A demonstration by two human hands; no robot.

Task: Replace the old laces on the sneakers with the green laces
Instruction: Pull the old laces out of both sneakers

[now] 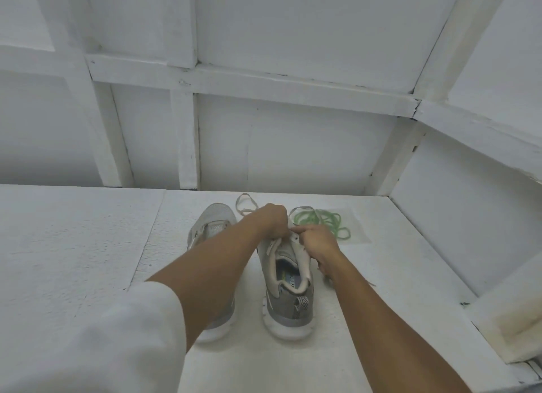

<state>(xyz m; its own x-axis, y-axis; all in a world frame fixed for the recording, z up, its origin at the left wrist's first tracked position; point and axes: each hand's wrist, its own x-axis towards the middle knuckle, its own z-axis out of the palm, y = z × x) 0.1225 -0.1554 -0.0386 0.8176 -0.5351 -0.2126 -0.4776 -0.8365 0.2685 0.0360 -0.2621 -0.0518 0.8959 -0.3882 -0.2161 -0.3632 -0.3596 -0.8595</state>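
Two grey sneakers stand side by side on the white surface, heels toward me. My forearm partly hides the left sneaker (pixel 212 225). Over the lacing area of the right sneaker (pixel 289 293), my left hand (pixel 271 219) is curled and pinches the old pale lace (pixel 245 206), which loops out toward the wall. My right hand (pixel 315 241) grips the sneaker's right eyelet edge, thumb and forefinger pinched at the top. The green laces (pixel 325 221) lie bundled just behind my right hand.
The white table (pixel 88 246) ends at a white panelled wall (pixel 293 146) behind the shoes. A white side wall and ledge (pixel 498 319) close off the right. A loose lace end (pixel 371 283) lies right of my right forearm.
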